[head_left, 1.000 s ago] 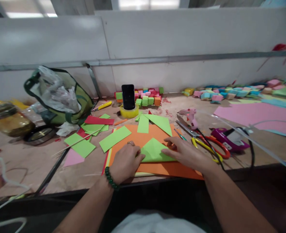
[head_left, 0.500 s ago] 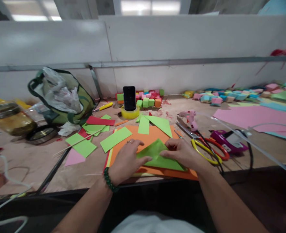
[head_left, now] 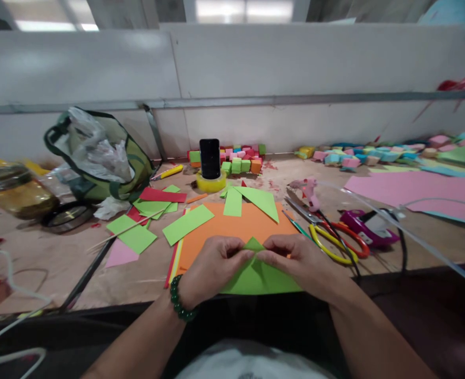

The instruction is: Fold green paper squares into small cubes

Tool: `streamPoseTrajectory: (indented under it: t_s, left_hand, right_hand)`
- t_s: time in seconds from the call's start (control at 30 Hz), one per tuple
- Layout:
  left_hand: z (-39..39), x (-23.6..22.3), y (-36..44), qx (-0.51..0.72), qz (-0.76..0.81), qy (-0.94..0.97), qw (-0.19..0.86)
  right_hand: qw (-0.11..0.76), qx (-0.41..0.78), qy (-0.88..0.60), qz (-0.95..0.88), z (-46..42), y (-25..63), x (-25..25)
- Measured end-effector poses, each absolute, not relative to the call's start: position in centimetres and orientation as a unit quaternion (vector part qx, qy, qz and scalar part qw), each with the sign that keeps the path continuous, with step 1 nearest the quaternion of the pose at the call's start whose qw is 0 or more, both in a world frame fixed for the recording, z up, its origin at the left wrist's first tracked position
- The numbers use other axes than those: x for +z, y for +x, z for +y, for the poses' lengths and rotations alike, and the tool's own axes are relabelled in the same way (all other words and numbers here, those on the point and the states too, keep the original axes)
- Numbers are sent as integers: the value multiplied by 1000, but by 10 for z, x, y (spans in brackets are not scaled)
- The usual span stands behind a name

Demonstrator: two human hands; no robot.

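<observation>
Head view: both grips are pinched on the green sheet, which is at the desk's near edge, overlapping the near part of an orange sheet; whether the two touch cannot be told. Its peak points to twelve o'clock, away from the person. The left hand, a green bead bracelet at its wrist, has thumb and fingers closed on the paper at the peak's ten o'clock side. The right hand mirrors it from two o'clock, thumb pressed on top, the thumb tips near each other.

Taking that sheet as the dial's centre, a pink glue gun lies at one o'clock on the desk, with scissors at two. A phone stands upright on a yellow tape roll between eleven and twelve, just before a row of paper cubes. Toward ten sits a green bag holding clear plastic.
</observation>
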State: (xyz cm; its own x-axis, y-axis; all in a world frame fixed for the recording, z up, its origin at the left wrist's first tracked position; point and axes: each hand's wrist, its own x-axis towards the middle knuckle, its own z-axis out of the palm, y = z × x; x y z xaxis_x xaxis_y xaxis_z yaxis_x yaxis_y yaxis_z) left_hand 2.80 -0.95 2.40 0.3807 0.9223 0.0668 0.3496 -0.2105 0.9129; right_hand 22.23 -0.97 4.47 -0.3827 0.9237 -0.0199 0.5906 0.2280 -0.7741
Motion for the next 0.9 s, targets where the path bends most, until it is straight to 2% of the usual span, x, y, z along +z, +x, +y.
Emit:
streamPoseTrajectory:
  t_s: [0.47,0.9]
  left_hand:
    - [-14,34,29,371,410,666,501]
    - [-16,33,28,379,424,668,481]
  right_hand:
    - [216,334,-501,-768,-20,220,46]
    - [216,329,-499,-772,-22,218,43]
